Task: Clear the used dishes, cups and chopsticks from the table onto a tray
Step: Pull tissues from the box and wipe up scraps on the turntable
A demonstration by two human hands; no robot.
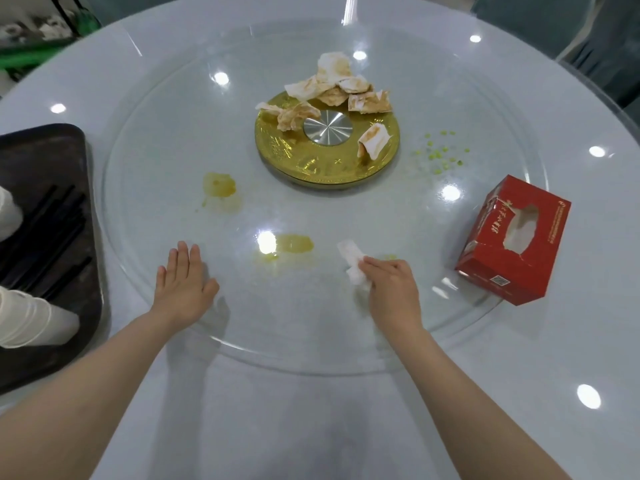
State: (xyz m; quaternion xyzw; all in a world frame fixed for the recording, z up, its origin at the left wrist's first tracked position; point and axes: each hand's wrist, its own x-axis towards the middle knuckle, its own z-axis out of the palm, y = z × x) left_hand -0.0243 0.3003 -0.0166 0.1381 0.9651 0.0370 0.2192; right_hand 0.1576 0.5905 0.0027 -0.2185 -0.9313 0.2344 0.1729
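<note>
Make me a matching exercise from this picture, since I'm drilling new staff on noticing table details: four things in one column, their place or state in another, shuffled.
Things:
1. red tissue box
2. black chopsticks
3. stained tissues
4. clean tissue

Places or states:
A. piled by the gold hub
B. on the dark tray
C. pressed under the right hand
D. on the turntable's right edge

Pairs: 1-D, 2-B, 3-A, 4-C
</note>
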